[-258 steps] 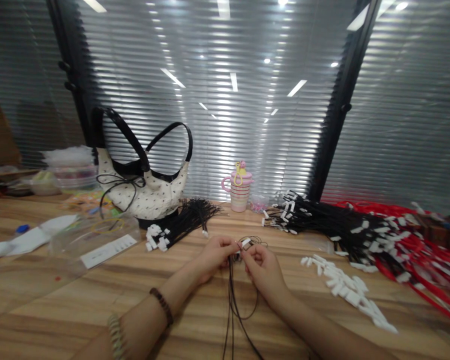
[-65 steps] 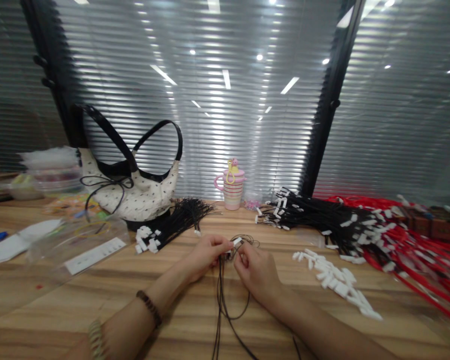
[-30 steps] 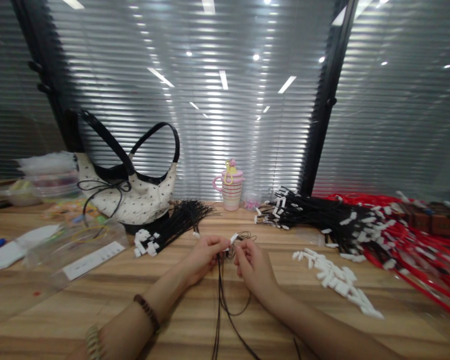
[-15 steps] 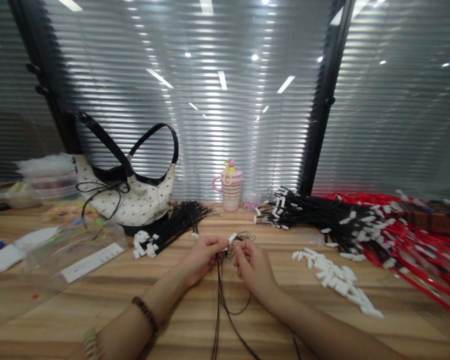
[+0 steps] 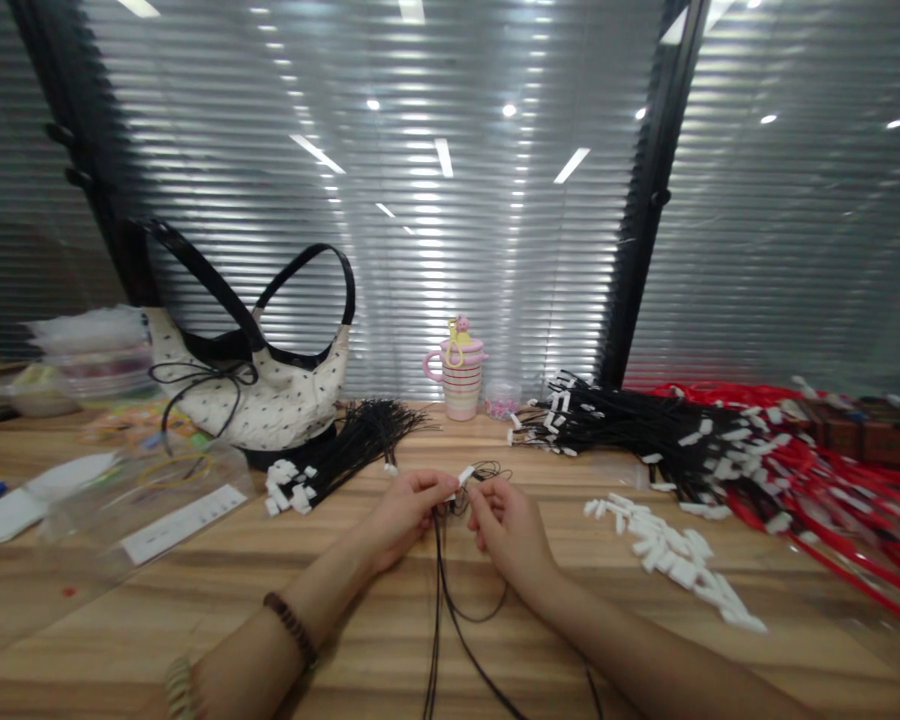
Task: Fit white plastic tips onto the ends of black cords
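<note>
Black cords (image 5: 440, 590) hang from between my hands and run down toward the near table edge. My left hand (image 5: 412, 515) is closed in a pinch on them, thumb against index finger. A small white clip-like piece (image 5: 466, 474) sits among the cords just past the left fingertips. My right hand (image 5: 508, 528) is also pinched, its fingertips at the cords beside the white piece; the exact strand between them is too small to make out. Thin loose cord ends (image 5: 491, 470) curl beyond the right fingers.
Loose white pieces (image 5: 675, 560) lie to the right. Black cord bundles (image 5: 637, 425) and red cords (image 5: 862, 510) are behind them. Another black bundle (image 5: 367, 440) lies left, near a handbag (image 5: 270, 405). A striped mug (image 5: 463, 385) stands at the back; a plastic bag (image 5: 90, 520) lies left.
My right fingertips have come slightly closer to the white piece and left hand. The left hand has hardly moved.
</note>
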Available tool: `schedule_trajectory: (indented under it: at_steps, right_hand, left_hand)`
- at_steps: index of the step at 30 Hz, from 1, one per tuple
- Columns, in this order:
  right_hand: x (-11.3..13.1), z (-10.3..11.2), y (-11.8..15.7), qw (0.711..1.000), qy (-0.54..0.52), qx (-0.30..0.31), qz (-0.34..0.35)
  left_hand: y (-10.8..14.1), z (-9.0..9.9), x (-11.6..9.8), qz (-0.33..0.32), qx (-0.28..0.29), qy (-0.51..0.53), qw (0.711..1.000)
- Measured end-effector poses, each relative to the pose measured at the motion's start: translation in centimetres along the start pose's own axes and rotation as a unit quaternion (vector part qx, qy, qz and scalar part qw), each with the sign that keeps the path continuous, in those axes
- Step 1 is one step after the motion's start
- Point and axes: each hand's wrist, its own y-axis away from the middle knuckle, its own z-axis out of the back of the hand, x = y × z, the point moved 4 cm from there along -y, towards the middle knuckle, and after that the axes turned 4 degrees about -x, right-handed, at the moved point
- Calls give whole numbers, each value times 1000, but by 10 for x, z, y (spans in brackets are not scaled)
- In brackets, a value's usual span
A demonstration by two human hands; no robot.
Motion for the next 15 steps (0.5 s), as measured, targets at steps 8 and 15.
schedule_trajectory:
  at_steps: [8, 15]
  right_hand:
    - [-1, -1, 0, 999, 22, -21, 38]
    - [0, 0, 0, 998, 40, -22, 53]
  left_hand:
    - [3, -1, 0, 7, 5, 5, 1000]
    - [2, -1, 0, 9, 2, 3, 1000]
